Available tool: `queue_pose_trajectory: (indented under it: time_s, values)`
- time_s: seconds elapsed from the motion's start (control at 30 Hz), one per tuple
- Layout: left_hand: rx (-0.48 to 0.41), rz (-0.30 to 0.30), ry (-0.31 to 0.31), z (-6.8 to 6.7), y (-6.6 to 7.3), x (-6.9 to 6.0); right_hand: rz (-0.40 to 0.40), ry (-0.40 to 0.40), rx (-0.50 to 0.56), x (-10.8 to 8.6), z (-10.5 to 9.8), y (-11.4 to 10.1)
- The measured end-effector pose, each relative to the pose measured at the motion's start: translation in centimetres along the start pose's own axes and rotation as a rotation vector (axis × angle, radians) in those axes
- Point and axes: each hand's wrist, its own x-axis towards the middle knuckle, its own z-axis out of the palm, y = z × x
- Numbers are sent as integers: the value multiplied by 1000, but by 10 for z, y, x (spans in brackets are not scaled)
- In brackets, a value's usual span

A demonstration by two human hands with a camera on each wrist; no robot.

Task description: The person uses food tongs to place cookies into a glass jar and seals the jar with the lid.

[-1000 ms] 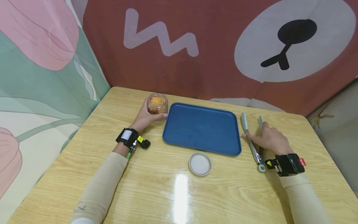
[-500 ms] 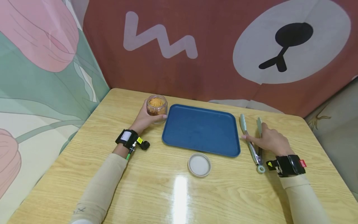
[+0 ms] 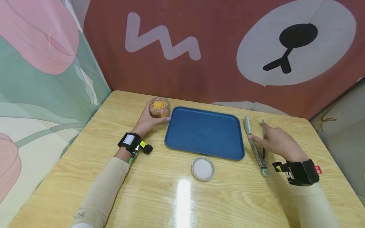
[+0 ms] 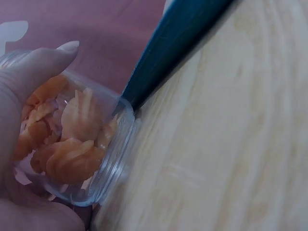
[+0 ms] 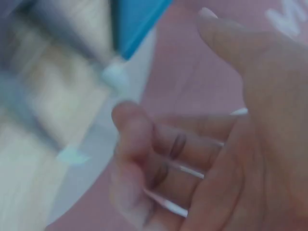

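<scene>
My left hand (image 3: 149,122) grips a clear jar (image 3: 167,114) standing at the back left of the table. Inside are piped swirl cookies (image 3: 159,104), golden brown from above and orange in the left wrist view; the jar's mouth is uncovered. A round lid (image 3: 203,168) lies apart, in front of the tray. At the right lies a pair of tongs (image 3: 255,149) with pale green tips, its arms spread. Over the tongs hovers my right hand (image 3: 278,141). In the right wrist view its fingers (image 5: 137,139) are loosely bent, hold nothing, and stand apart from the blurred tongs (image 5: 114,77).
A blue rectangular tray (image 3: 203,133) lies between the jar and the tongs, its left edge close to the jar. The wooden table (image 3: 159,190) meets a painted wall (image 3: 216,72) at the back and another at the left.
My right wrist has shifted to the right and the hand looks raised over the tongs. The left hand keeps its grip on the jar. The view has tilted slightly.
</scene>
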Motion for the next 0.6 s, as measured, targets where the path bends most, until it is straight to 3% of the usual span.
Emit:
queue_pose_trajectory:
  time_s: [0.13,0.3,0.43,0.6]
  values:
    - [26,6,25,1,4,-2,-171,3,4,-9,5,-45]
    - [51,15,51,3,5,-4,-345,-30,-8,-21,33,-103]
    - [66,26,84,4,4,-5,-358,-54,-65,-30,59,-135]
    - [96,53,131,6,5,-4,-345,-29,-130,-35,80,-153]
